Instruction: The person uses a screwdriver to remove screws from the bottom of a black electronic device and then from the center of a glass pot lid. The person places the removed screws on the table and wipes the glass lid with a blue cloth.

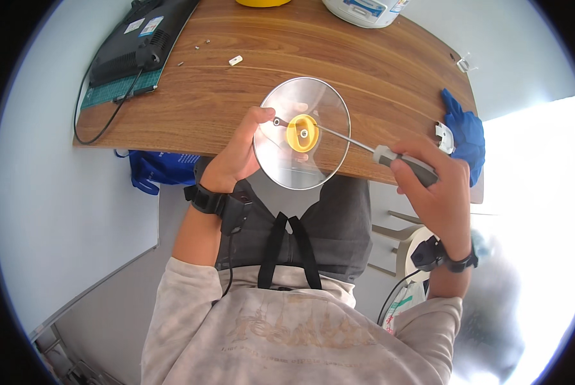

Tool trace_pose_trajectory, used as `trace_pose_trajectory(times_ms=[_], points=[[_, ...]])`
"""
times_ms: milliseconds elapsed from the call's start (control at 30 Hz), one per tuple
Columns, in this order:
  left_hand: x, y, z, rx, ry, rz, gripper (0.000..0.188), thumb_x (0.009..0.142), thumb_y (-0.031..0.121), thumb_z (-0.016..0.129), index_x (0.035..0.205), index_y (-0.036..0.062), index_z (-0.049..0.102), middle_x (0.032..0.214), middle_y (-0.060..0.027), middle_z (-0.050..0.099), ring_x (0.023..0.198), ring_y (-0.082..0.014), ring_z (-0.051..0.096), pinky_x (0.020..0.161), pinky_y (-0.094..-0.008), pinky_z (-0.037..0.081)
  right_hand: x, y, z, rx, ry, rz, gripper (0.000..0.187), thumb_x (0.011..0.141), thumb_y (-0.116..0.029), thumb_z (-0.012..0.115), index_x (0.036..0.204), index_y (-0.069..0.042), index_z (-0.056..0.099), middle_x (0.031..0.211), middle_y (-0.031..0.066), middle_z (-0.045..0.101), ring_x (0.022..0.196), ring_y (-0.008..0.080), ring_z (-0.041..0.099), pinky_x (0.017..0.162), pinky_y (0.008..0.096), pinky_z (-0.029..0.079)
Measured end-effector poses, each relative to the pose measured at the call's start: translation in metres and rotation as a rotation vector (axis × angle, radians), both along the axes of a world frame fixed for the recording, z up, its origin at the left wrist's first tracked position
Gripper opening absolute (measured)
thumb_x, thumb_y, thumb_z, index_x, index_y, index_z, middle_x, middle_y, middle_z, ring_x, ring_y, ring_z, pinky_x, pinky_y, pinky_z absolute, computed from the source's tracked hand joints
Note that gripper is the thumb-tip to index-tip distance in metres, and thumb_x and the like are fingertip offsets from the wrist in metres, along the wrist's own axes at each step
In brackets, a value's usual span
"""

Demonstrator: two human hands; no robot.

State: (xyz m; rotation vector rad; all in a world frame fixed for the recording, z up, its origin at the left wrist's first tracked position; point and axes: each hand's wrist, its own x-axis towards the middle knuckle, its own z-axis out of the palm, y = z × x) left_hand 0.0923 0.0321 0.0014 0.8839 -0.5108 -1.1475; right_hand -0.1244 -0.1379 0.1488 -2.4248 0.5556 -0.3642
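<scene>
My left hand (237,149) grips the left edge of a round glass pot lid (329,154) with a thin metal rim. The thumb lies by the rim, and the other fingers show blurred through the glass. At the lid's middle is a yellow round piece (311,144) with a small screw head (304,133) in its centre. Close to my thumb sits a small dark ring (277,121). A screwdriver (382,156) with a grey and white handle is wrapped in my right hand (440,176). Its shaft points left, with the tip over the upper right of the yellow piece.
On the wooden table (204,96) lie a small white piece (236,61) and tiny bits. A black device (133,51) rests on a green cutting mat (111,94) at left. Blue cloth (468,138) and a white part (445,136) are at right. A white container (364,11) stands at back.
</scene>
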Motion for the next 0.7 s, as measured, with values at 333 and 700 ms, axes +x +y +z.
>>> trace_pose_trajectory(times_ms=[333, 700], points=[[-0.001, 0.000, -0.001, 0.016, -0.050, 0.003, 0.069, 0.095, 0.058, 0.042, 0.140, 0.0062, 0.046, 0.134, -0.0191, 0.052, 0.121, -0.0297, 0.058, 0.099, -0.0504, 0.053, -0.019, 0.014, -0.037, 0.417, -0.098, -0.132, 0.012, 0.092, -0.009, 0.068, 0.099, 0.001, 0.071, 0.075, 0.0056, 0.069, 0.059, 0.0115, 0.067, 0.056, 0.0228, 0.050], [-0.007, -0.001, 0.007, 0.013, -0.074, 0.016, 0.071, 0.094, 0.059, 0.043, 0.139, 0.0048, 0.047, 0.134, -0.0195, 0.051, 0.122, -0.0302, 0.058, 0.097, -0.0497, 0.054, -0.023, 0.009, -0.042, 0.438, -0.129, -0.122, 0.013, 0.092, -0.008, 0.067, 0.100, 0.002, 0.070, 0.075, 0.0048, 0.067, 0.059, 0.0103, 0.065, 0.054, 0.0226, 0.050]])
